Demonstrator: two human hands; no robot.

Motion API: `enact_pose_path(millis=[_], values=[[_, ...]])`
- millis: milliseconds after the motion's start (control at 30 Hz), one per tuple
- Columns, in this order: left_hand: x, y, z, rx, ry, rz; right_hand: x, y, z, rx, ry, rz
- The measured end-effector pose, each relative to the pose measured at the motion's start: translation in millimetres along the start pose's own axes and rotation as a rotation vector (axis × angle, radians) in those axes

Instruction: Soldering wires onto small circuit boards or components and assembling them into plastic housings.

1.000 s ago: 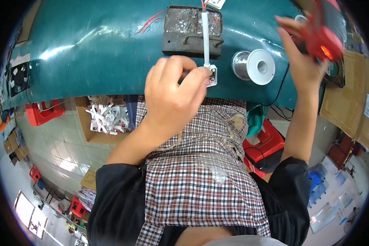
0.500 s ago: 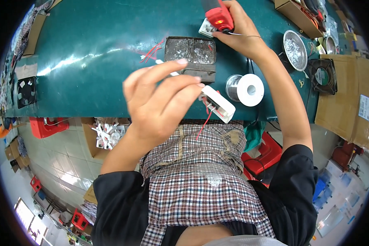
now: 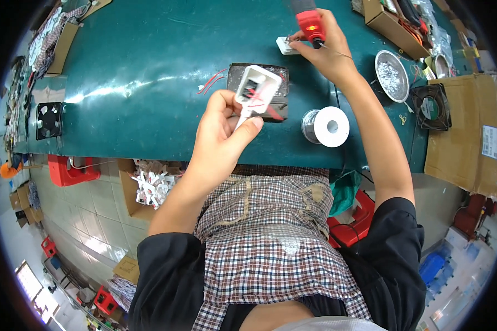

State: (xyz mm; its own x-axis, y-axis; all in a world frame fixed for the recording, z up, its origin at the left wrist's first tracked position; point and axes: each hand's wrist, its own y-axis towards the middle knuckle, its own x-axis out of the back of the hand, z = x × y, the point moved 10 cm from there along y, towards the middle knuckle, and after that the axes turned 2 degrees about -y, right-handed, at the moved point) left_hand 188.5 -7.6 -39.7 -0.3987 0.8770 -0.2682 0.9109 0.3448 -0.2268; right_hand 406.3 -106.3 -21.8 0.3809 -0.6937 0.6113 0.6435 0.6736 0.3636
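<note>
The left hand (image 3: 218,132) pinches the narrow stem of a white housing (image 3: 259,85) between thumb and fingers; the housing is raised above the near part of the table, ahead of that hand, its long axis running from near left to far right, with its open face and red wires (image 3: 255,101) exposed. The right hand (image 3: 334,55) is closed around a red handheld tool (image 3: 310,23), farther out and to the right of the housing; its fingertips meet a small white piece (image 3: 286,46) on the table, but whether they grip it cannot be told. The left hand is the nearer to the housing. A metal tin (image 3: 283,87) lies behind the housing, and a wire spool (image 3: 321,127) stands to its right. The surface is a glossy green table (image 3: 149,121); a metal bowl (image 3: 392,77) and a fan (image 3: 431,107) occupy its right side, with a red stool (image 3: 74,170) below at left.
</note>
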Motion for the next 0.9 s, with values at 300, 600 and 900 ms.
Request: enact_pose_path(millis=[300,600,900], values=[[-56.0,16.4,-13.0,-0.056,-0.08,0.095,80.8,-72.3,67.5,-0.182,0.639,-0.133],[-87.4,21.9,2.3,-0.103,0.259,0.222,80.9,-160.0,51.6,-0.406,0.439,-0.395],[-106.5,38.3,17.0,-0.151,0.748,0.272,74.1,-198.4,32.8,-0.476,0.244,-0.438]])
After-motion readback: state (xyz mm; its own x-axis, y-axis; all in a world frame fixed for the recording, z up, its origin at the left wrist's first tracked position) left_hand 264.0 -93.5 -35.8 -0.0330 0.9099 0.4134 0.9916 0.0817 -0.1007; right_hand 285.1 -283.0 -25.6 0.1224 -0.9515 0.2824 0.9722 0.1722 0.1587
